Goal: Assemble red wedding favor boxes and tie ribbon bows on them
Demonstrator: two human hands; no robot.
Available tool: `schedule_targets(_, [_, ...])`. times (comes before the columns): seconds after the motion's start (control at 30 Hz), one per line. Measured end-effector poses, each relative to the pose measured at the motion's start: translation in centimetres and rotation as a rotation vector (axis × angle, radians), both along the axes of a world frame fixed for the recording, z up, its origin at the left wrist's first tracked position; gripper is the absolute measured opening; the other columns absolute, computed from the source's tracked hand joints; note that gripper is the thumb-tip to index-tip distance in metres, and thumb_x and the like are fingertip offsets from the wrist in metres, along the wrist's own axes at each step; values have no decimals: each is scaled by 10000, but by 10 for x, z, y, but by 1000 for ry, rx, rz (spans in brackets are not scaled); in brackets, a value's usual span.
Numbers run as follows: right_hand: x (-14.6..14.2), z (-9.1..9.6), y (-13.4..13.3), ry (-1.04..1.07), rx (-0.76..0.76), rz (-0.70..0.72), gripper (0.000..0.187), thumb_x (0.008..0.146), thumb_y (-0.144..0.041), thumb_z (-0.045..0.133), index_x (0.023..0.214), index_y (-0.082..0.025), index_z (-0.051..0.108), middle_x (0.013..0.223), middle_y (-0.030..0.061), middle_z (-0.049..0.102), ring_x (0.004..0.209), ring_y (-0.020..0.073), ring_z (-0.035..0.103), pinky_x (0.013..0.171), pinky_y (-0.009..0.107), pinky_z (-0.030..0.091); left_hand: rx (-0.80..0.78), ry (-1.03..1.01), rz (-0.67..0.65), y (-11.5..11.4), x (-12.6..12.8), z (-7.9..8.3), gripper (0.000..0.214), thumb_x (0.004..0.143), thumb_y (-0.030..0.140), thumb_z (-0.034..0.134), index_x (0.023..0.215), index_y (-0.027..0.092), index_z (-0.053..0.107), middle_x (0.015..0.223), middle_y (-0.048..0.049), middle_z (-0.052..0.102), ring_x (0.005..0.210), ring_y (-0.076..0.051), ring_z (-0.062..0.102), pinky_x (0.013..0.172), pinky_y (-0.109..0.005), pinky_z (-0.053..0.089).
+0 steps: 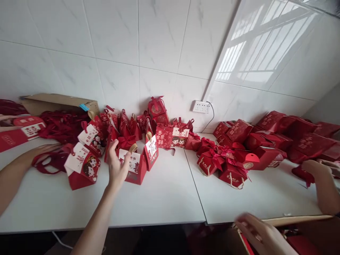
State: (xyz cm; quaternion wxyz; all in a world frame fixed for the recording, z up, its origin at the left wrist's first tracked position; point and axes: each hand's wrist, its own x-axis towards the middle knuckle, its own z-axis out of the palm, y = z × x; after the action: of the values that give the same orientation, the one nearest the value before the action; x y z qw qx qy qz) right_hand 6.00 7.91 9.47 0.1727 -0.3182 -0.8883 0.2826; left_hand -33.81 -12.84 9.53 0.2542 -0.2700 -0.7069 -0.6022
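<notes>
My left hand (118, 170) is at the left side of a red gift box with a white printed flap (136, 169) and a tan loop on top. Its thumb and fingers are apart, and the thumb overlaps the box's edge; whether it touches is unclear. Just to the right stands a similar upright gift box (151, 151). A larger red-and-white box with a cartoon figure (83, 166) sits to the left. Low on the right, my right hand (256, 230) is smeared by motion over an open cardboard carton (236, 241) with red items inside.
Co-workers' hands work at the left (29, 161) and right (317, 173). A carton of dark red ribbons (63, 124) lies at the back left. Bow-tied red boxes (208, 163) and stacked red boxes (305, 145) fill the right side. A wall socket (201, 106) has a cable.
</notes>
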Motion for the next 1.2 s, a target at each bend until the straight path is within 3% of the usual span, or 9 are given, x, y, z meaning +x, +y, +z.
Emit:
schedule_targets(0.07, [-64, 16, -15, -34, 107, 291, 183, 844, -385, 534, 770, -264, 650, 667, 20, 685, 503, 179, 635, 493, 278, 537, -86, -247, -126, -10, -16, -4, 407, 816, 421, 543, 1134, 169, 510, 1151, -123, 613, 1122, -263, 562, 964, -401, 449])
schedule_targets(0.17, [-150, 37, -44, 27, 288, 578, 156, 857, -291, 577, 989, -225, 629, 933, 72, 693, 763, 221, 691, 656, 339, 579, -180, -402, -261, -22, -7, -10, 365, 771, 527, 549, 878, 178, 558, 801, -45, 671, 772, -209, 636, 705, -307, 518])
schedule_targets(0.27, [-203, 50, -65, 202, 303, 623, 404, 828, -297, 640, 1200, -200, 514, 1122, 130, 620, 980, 254, 644, 793, 404, 567, -189, -425, -301, -32, 31, -15, 323, 751, 508, 589, 770, 192, 525, 630, 17, 605, 604, -157, 586, 550, -232, 469])
schedule_targets(0.33, [-220, 53, -73, 264, 229, 643, 396, 812, -310, 669, 1166, -197, 532, 1090, 117, 624, 988, 248, 632, 814, 402, 559, -186, -430, -361, -34, 62, -18, 311, 771, 491, 580, 717, 198, 489, 551, 47, 523, 510, -125, 521, 478, -208, 420])
schedule_targets(0.43, [-224, 49, -82, 293, 69, 653, 144, 866, -300, 609, 979, -210, 615, 1003, 72, 638, 864, 191, 652, 717, 320, 567, -151, -349, -408, -29, 96, -23, 246, 811, 418, 562, 728, 195, 499, 643, 29, 553, 573, -118, 554, 535, -212, 456])
schedule_targets(0.57, [-208, 29, -94, 439, 52, 479, 107, 889, -241, 567, 982, -205, 607, 1072, 89, 598, 839, 171, 639, 674, 297, 562, -25, -215, -347, -15, 111, -29, 167, 823, 318, 564, 732, 195, 497, 724, 5, 587, 653, -120, 592, 600, -219, 490])
schedule_targets(0.8, [-193, 2, -99, 543, 176, 387, 162, 897, -157, 517, 1024, -226, 590, 900, 64, 608, 818, 184, 602, 668, 328, 545, -111, -272, -626, -11, 99, -16, 129, 848, 298, 554, 872, 171, 552, 823, -41, 656, 737, -145, 647, 642, -231, 533])
schedule_targets(1.03, [-200, -11, -98, 607, 174, 372, 182, 896, -167, 522, 1056, -235, 576, 895, 64, 594, 773, 175, 597, 589, 308, 523, -184, 106, -588, -3, 85, 15, 111, 842, 162, 578, 751, 187, 520, 684, 21, 609, 628, -88, 599, 569, -171, 484])
schedule_targets(1.2, [-205, -18, -102, 696, 171, 325, 180, 865, -149, 552, 1023, -235, 560, 847, 50, 581, 755, 177, 575, 574, 310, 505, -103, 172, -610, 6, 87, 10, 151, 868, 105, 536, 942, 174, 649, 778, -25, 639, 692, -106, 607, 581, -189, 504])
